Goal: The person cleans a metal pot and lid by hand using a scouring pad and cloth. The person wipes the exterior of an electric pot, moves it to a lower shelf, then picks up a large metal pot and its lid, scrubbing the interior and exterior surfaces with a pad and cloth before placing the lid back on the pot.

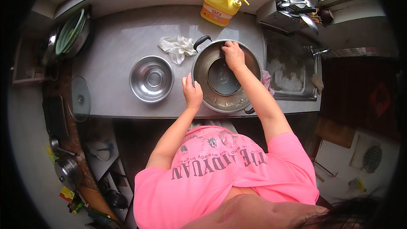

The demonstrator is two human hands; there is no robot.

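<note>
A wide metal pot (219,101) with two black handles stands on the counter in front of me, its inner wall stained with foamy residue. Cloudy liquid (222,78) lies in its round bottom. My left hand (193,94) grips the pot's left rim, thumb and fingers on either side of it. Inside, at the far wall, the curled fingers of my right hand (234,55) press down. A small dark spot shows by those fingertips; whether it is something held is hidden. To the left of the pot sits a stainless steel basin (154,79).
A crumpled white cloth (178,49) lies behind the basin. Further back stands a yellow pump jug (219,6). At right, a sink (283,73) holds suds, with a utensil holder (276,17) behind it. A glass lid (80,98) overhangs the left counter edge.
</note>
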